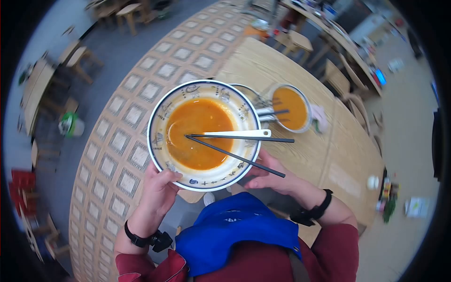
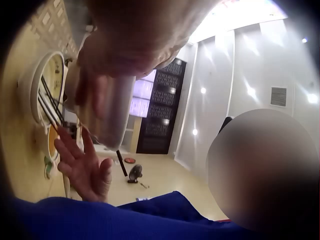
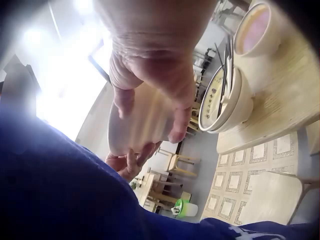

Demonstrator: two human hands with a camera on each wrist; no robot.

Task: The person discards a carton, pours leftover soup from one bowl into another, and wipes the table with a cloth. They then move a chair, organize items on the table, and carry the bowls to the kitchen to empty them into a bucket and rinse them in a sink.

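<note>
I hold a large white bowl (image 1: 159, 115) with a blue pattern in front of my chest; orange soup fills it. A white spoon (image 1: 239, 134) and two black chopsticks (image 1: 249, 139) lie across it. My left hand (image 1: 162, 181) grips the near left rim, thumb on top, fingers under. My right hand (image 1: 259, 176) lies against the bowl's underside at the right, its fingers fairly straight. In the left wrist view the bowl's underside (image 2: 114, 117) sits below my left hand, and the right hand (image 2: 82, 165) shows spread fingers. The right wrist view has that hand (image 3: 150, 70) against the bowl's wall (image 3: 137, 127).
On the wooden table (image 1: 272, 61) behind stand a smaller bowl of orange soup (image 1: 291, 108) and an empty bowl (image 1: 248, 93) with chopsticks. Wooden stools (image 1: 129, 11) and tables stand around on a patterned floor. A blue apron (image 1: 235, 230) covers my chest.
</note>
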